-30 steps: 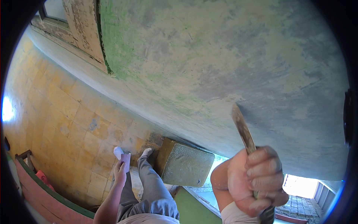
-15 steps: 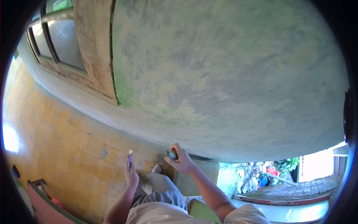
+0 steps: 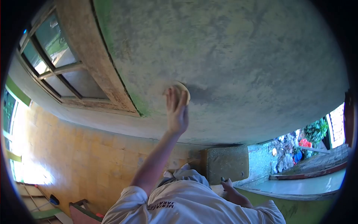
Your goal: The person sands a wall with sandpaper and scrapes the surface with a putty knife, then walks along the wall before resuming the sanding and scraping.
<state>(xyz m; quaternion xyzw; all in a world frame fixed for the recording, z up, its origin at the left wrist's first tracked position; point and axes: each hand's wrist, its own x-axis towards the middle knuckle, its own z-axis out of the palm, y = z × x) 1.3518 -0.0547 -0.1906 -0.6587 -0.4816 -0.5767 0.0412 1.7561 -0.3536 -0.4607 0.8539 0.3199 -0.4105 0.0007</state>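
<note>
My left hand (image 3: 178, 112) is raised against the mottled grey-green wall (image 3: 238, 71). Its fingers lie over a pale cream pad (image 3: 182, 89) with a rounded edge, pressed to the wall's surface. A dark shadow falls just to the right of the pad. Low on the right side of my body, my right hand (image 3: 227, 184) is closed around a small dark object (image 3: 222, 179). Only the end of that object shows, and I cannot tell what it is.
A wooden-framed window (image 3: 67, 71) is set in the wall at left. Yellow-brown floor tiles (image 3: 100, 149) run along the wall's foot. A grey slab (image 3: 227, 164) stands near my right side. A brick-topped ledge (image 3: 313, 164), plants (image 3: 315, 131) and a red item (image 3: 305, 143) are beyond.
My left hand has risen from waist height to the wall with the pale pad. My right hand has dropped from near the wall to my side. The view has shifted left.
</note>
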